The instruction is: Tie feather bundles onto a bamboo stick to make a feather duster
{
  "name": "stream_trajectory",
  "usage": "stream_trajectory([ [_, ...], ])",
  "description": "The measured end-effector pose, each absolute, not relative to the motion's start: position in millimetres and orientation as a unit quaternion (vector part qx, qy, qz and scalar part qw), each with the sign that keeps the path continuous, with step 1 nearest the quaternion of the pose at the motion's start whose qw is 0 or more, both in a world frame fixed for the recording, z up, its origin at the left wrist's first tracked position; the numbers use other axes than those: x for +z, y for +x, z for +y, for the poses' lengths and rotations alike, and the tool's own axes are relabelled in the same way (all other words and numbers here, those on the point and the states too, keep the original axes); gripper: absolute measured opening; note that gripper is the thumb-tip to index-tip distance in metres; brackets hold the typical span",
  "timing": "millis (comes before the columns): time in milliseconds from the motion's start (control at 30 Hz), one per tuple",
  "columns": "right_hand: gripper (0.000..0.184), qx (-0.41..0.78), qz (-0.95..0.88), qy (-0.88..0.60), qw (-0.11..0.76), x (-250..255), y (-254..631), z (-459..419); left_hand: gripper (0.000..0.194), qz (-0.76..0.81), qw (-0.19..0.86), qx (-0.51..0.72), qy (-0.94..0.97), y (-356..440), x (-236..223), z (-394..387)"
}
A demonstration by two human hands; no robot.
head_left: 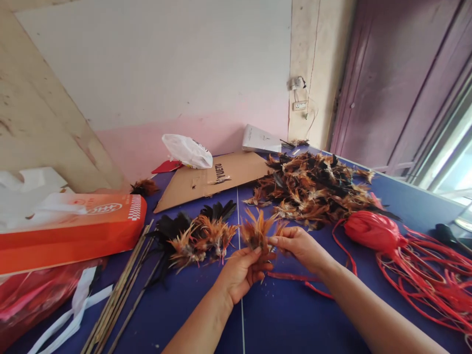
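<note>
Head view: your left hand point(241, 270) is closed round the base of the tuft point(256, 230), fingers curled; right hand point(300, 247) has thumb and finger pinched on its right edge, barely open. Tuft's up over the table point(283, 327), between bunches point(208, 238) and pile point(317, 189). Risks, my read: slack left grip, quills slip and the tuft fans apart. Hard right pull could strip or bend a feather. Red strip point(313, 290) runs by your right forearm; a low sweep could snag it.
</note>
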State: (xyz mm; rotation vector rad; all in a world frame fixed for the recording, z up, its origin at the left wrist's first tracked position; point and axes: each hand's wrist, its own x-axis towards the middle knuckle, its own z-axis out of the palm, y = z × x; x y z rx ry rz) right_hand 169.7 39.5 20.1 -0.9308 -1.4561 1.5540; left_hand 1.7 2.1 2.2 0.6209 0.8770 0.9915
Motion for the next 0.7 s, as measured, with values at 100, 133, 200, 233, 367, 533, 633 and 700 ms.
stream_trajectory([
  [100,0.030,0.581,-0.602,-0.397,0.378,19.7,166.1,37.2,0.020,0.412,0.737,0.443,0.301,3.4,1.5,0.8],
  [133,0.029,0.573,-0.610,-0.401,0.373,19.5,165.2,36.4,0.021,0.415,0.735,0.440,0.307,3.8,1.1,0.6],
  [200,0.026,0.556,-0.625,-0.403,0.371,19.3,164.2,34.8,0.021,0.417,0.731,0.437,0.316,4.9,0.4,0.2],
  [233,0.024,0.548,-0.632,-0.403,0.371,19.7,163.8,34.1,0.020,0.417,0.729,0.439,0.319,5.4,0.2,0.0],
  [367,0.019,0.543,-0.632,-0.408,0.374,23.3,162.7,31.8,0.018,0.414,0.721,0.453,0.322,7.0,0.1,-0.8],
  [533,0.017,0.571,-0.602,-0.381,0.408,24.5,162.3,32.6,0.017,0.410,0.726,0.443,0.331,5.2,-1.1,-0.6],
  [633,0.016,0.559,-0.599,-0.366,0.441,23.4,162.6,34.0,0.020,0.398,0.750,0.419,0.321,3.4,-4.2,0.2],
  [700,0.014,0.549,-0.598,-0.361,0.458,23.8,162.3,34.0,0.018,0.384,0.771,0.408,0.302,2.7,-6.3,0.7],
])
